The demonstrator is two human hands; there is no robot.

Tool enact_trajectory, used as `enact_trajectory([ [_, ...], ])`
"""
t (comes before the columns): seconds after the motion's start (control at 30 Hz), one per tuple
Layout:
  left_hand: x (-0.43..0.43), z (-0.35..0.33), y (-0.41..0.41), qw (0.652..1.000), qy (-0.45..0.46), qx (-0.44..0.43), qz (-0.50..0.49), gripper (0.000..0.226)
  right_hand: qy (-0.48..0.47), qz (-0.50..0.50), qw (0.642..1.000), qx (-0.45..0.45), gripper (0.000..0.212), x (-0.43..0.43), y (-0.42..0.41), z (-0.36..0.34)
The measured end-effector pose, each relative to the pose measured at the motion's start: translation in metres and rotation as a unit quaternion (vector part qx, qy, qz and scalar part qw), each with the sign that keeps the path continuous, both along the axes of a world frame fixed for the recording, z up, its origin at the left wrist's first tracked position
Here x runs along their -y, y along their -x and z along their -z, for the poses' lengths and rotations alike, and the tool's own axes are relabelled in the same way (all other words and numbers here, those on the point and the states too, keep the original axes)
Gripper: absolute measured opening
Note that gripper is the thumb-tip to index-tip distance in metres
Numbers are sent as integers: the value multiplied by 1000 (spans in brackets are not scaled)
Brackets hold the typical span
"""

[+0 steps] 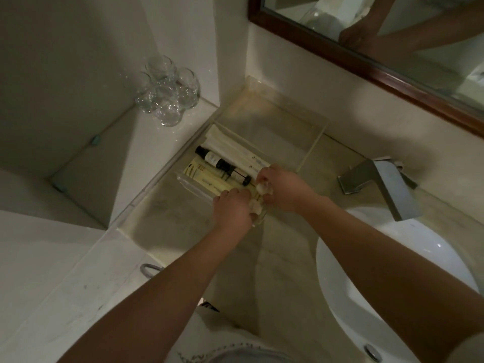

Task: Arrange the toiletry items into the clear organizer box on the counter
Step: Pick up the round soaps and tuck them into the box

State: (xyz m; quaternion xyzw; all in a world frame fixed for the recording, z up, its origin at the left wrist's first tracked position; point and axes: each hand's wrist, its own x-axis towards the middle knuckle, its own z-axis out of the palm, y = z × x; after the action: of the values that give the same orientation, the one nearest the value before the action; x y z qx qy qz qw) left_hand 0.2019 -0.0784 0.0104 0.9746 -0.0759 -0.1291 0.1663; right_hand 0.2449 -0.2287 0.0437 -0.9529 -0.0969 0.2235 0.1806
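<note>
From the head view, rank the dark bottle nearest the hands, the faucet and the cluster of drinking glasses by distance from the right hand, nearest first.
1. Dark bottle, in the organizer just left of the right hand.
2. Faucet, to the hand's right, above the sink.
3. Drinking glasses, on the ledge far up and left.

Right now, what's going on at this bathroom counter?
A person is packing toiletries into a clear organizer box beside the sink. The left hand and right hand each grip a small pale wrapped item at the box's near end. Dark bottles and pale tubes already lie inside; its far part looks empty.
</note>
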Motion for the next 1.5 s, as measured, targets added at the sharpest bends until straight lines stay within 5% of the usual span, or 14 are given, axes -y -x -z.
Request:
enact_trajectory([
  [0.23, -8, 4, 1, 996, 85, -15, -22, 46, -93, 73, 993, -28, 34, -2, 1, 4],
  [0.57, -6, 3, -1, 999, 33, -2, -17, 32, 33, 29, 999, -33, 25, -11, -15, 10],
  [1.07, -6, -2, 1, 998, 55, 18, -30, 16, 86, 171, 981, 18, 15, -21, -1, 9],
  [1.5, 14, -25, 33, 987, 98, 97, 82, 38, -9, 315, 944, 94, 21, 6, 77, -15],
])
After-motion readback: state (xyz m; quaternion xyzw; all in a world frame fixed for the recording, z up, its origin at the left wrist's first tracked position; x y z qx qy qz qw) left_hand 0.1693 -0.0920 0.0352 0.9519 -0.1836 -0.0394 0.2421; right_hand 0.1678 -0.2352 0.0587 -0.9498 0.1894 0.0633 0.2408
